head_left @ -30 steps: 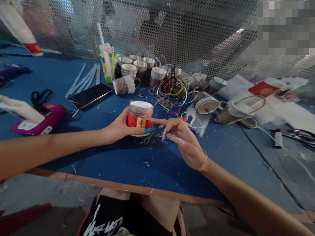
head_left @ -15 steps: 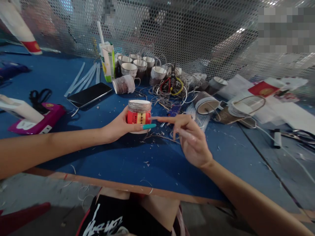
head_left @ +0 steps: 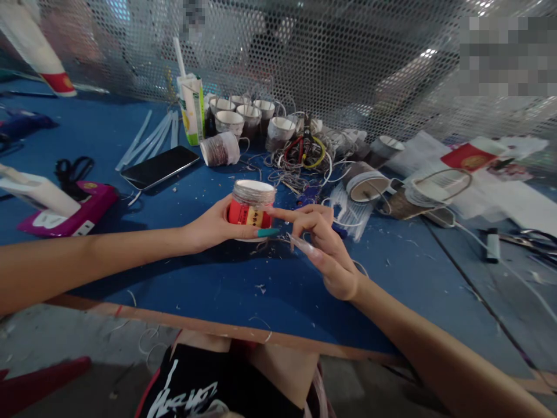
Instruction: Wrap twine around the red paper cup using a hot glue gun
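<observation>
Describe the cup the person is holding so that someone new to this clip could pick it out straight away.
Start at the blue table in front of the perforated metal screen. Near its front edge, the left hand grips a small paper cup, with the right hand touching its side. Unlike the brownish wrapped cups clustered by the screen, this one shows a red band below its wrapped rim.

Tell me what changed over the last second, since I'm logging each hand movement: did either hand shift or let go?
The right hand lifted off the table half a second ago, then dropped back, its forefinger at the red cup throughout. The left hand kept its grip on the cup, which barely moved. The phone and the wound cups behind stayed put.
</observation>
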Demonstrator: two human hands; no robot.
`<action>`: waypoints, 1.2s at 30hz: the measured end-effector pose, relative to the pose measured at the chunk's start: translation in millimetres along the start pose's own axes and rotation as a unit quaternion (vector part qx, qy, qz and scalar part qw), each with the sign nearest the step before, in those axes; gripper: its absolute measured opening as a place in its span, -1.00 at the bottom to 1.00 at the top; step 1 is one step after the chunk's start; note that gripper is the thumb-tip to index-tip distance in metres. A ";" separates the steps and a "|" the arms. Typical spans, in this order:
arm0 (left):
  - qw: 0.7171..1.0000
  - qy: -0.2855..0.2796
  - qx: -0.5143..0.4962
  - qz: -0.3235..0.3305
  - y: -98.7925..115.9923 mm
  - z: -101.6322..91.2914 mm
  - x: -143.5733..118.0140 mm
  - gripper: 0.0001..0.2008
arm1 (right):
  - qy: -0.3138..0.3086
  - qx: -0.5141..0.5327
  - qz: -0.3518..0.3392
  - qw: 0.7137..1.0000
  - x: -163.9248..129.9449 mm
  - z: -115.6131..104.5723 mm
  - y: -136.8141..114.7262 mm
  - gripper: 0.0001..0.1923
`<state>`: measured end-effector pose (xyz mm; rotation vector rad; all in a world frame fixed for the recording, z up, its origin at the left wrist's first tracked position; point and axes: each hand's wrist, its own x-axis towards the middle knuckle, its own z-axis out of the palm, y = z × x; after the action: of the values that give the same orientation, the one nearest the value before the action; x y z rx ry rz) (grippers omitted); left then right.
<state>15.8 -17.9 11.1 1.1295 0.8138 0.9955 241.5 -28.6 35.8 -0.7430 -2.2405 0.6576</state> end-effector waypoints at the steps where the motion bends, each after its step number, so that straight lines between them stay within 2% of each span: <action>1: 1.000 -0.004 0.000 0.003 0.2 0.1 0.3 -0.41 | 0.002 0.001 -0.006 1.000 0.0 -0.5 0.3 -0.78; 7: 1.000 -0.002 0.004 0.002 0.6 -0.1 2.0 -0.45 | 0.001 -0.004 -0.038 0.999 0.2 -3.9 0.7 -0.73; 12: 1.000 -0.002 -0.010 -0.004 -0.5 -0.5 2.0 -0.43 | -0.004 -0.013 -0.026 1.000 -0.3 -3.3 2.4 -0.72; 16: 0.999 -0.009 -0.047 -0.012 -1.9 -2.0 3.2 -0.42 | 0.052 0.039 -0.004 0.998 -1.2 -0.8 9.8 -0.74; 20: 0.998 0.009 -0.061 -0.021 -2.4 -3.4 3.3 -0.35 | 0.099 0.116 0.027 0.988 -1.0 1.5 15.2 -0.71; 24: 0.997 0.011 -0.069 -0.023 -1.2 -3.7 2.0 -0.33 | 0.131 0.125 0.035 0.983 -0.4 2.8 16.3 -0.65; 27: 0.995 0.000 -0.092 -0.026 -0.4 -4.2 1.9 -0.36 | 0.175 0.136 0.027 0.975 1.1 3.8 19.0 -0.64; 31: 0.993 -0.014 -0.115 -0.026 -0.7 -6.1 3.2 -0.40 | 0.260 0.202 -0.012 0.944 5.2 5.7 21.2 -0.68; 33: 0.993 -0.018 -0.117 -0.020 -1.3 -6.9 3.8 -0.40 | 0.254 0.227 -0.023 0.940 6.2 5.9 18.1 -0.71; 36: 0.993 -0.036 -0.108 -0.009 -2.7 -7.9 4.2 -0.40 | 0.173 0.237 -0.012 0.956 4.1 5.0 10.4 -0.73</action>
<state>10.7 -11.6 6.4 0.9647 0.6411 0.9958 238.7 -19.7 27.9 -0.5355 -1.6796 0.9300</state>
